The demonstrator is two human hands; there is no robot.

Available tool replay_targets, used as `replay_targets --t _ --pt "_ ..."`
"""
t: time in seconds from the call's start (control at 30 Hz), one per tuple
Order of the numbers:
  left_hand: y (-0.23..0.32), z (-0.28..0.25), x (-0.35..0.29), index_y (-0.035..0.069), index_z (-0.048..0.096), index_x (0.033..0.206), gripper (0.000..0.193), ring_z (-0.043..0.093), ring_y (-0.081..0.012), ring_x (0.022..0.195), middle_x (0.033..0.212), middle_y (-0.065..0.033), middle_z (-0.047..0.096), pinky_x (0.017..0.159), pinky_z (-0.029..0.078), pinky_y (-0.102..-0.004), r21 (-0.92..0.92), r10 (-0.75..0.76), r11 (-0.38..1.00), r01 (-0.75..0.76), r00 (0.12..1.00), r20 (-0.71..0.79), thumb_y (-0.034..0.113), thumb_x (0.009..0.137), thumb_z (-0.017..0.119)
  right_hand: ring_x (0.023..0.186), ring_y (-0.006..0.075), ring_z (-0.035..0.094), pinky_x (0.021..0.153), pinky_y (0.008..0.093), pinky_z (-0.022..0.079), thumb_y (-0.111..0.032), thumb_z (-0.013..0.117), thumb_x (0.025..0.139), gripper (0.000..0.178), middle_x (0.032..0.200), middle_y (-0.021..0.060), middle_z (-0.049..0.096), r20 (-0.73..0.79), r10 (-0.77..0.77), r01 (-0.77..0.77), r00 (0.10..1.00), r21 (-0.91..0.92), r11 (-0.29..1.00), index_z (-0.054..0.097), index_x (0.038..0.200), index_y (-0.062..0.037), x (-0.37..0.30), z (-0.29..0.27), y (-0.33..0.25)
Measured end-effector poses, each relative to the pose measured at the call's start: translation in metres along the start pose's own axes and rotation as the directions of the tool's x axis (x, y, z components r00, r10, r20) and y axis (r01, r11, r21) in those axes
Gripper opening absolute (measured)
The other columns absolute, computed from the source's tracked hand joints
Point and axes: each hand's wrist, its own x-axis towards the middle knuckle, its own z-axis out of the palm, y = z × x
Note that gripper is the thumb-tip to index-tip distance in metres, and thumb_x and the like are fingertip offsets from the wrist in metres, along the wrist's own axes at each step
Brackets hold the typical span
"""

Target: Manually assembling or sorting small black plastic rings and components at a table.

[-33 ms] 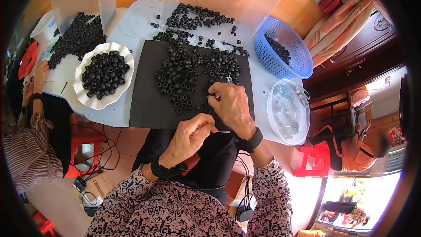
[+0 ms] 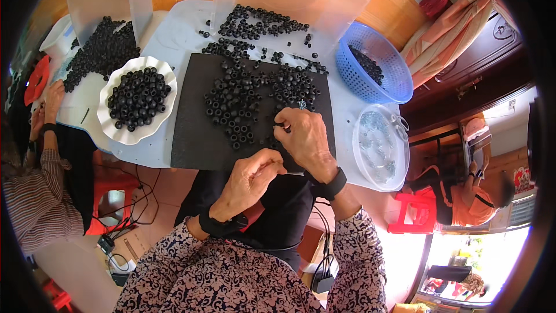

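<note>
A black mat (image 2: 194, 122) lies on the table before me, with loose black beads (image 2: 231, 101) heaped over its middle and upper part. My right hand (image 2: 306, 138) is over the mat's right side, thumb and forefinger pinched round a dark piece that looks like a black bead. At the mat's front edge, my left hand (image 2: 253, 177) is closed with its fingertips together; whatever is in them is too small or hidden. A small cluster of pale blue bits (image 2: 302, 104) shows just beyond my right hand. To the left stands a white scalloped plate (image 2: 106, 117) full of larger black beads.
A blue basket (image 2: 350, 72) with black beads stands at the right. Nearer is a clear round tray (image 2: 370, 181) with pale bits, scissors (image 2: 399, 127) on its rim. Tilted clear bins (image 2: 301, 0) spill beads behind. Another person's hand (image 2: 54, 97) touches beads at far left.
</note>
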Motion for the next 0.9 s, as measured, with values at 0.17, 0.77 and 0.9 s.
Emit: replay_targets --t 0.17,0.77,0.9 --pt "-0.002 0.0 0.001 -0.004 0.056 0.109 0.018 0.067 -0.0146 0.089 0.091 -0.0087 0.067 0.082 0.052 -0.0273 -0.153 0.004 0.988 -0.013 0.998 -0.059 0.01 0.098 0.051 0.072 0.0198 0.067 0.068 0.032 0.052 -0.004 0.069 0.074 0.015 0.08 0.0078 0.067 -0.011 0.182 -0.162 0.983 0.409 0.898 0.067 0.089 -0.0031 -0.022 -0.008 -0.018" --pt "-0.004 0.01 0.001 -0.001 0.054 0.115 0.022 0.062 -0.0074 0.082 0.089 -0.0037 0.065 0.069 0.048 -0.0211 0.06 0.083 0.995 -0.076 0.989 -0.124 0.001 0.094 0.055 0.081 0.0134 0.069 0.074 0.0267 0.055 0.006 0.063 0.085 0.015 0.101 0.01 0.069 0.032 0.451 -0.237 0.892 0.883 0.405 0.066 0.098 0.0016 -0.082 0.018 -0.026" --pt "-0.005 0.011 0.0 -0.001 0.054 0.114 0.021 0.062 -0.0061 0.081 0.087 -0.0028 0.065 0.067 0.047 -0.0205 0.028 0.066 0.998 -0.062 0.989 -0.132 0.0 0.093 0.056 0.077 0.015 0.069 0.071 0.0265 0.055 0.006 0.063 0.085 0.015 0.097 0.0097 0.068 -0.109 0.358 -0.126 0.927 0.81 0.573 0.067 0.099 0.002 -0.083 0.017 -0.025"
